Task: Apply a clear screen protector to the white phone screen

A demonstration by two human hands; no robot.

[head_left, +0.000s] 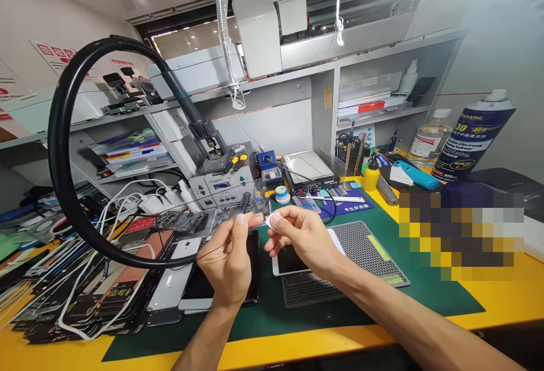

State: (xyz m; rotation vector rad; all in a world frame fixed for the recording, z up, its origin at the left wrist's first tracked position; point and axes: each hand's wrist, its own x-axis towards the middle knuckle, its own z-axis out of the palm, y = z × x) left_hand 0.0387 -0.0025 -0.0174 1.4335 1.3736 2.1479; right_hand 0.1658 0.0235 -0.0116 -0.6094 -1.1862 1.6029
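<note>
My left hand (pixel 229 263) and my right hand (pixel 308 238) meet over the middle of the bench, raised above the mat. Between my right thumb and forefinger is a small white piece (pixel 270 221), mostly covered by the fingers. My left thumb and forefinger are pinched together close to its left side; what they hold is too small to make out. A thin dark wire (pixel 208 254) runs leftward from my left hand. Below my right hand, a white-framed phone or tablet (pixel 289 263) lies on a grey perforated pad (pixel 352 252). Dark-screened devices (pixel 251 277) lie behind my left hand.
Stacked phone parts (pixel 106 291) crowd the left, under a black looped hose (pixel 63 133). A hot-air station (pixel 221 181), hot plate (pixel 310 170) and solder tub (pixel 281 193) stand behind. A spray can (pixel 474 136) and a blue torch (pixel 414 175) are at right, on the green mat's (pixel 442 286) far side.
</note>
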